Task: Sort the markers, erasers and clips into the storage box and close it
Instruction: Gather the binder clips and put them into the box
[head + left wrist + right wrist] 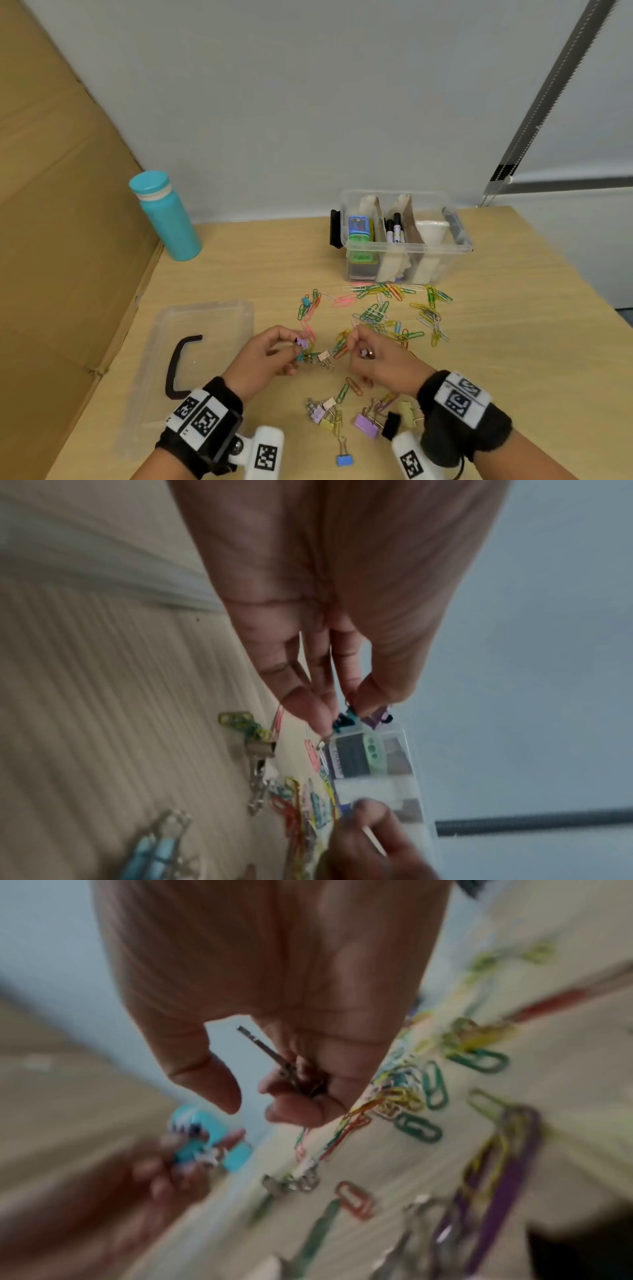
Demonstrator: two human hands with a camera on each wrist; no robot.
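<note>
My left hand (274,349) pinches small binder clips, a purple one (302,342) and a teal one (344,720), just above the table. My right hand (373,356) has its fingers curled round a small binder clip (366,353); the clip's metal handle (270,1056) sticks out past the fingers. Coloured paper clips (376,311) lie scattered between my hands and the clear storage box (407,263). The box stands open with markers (394,229) in its middle compartment and erasers (359,229) in its left one. More binder clips (366,425) lie near my wrists.
The clear lid (191,359) with a black handle lies flat on the table to the left. A teal bottle (168,216) stands at the back left beside a cardboard wall (61,205). A blue binder clip (344,459) lies near the front edge.
</note>
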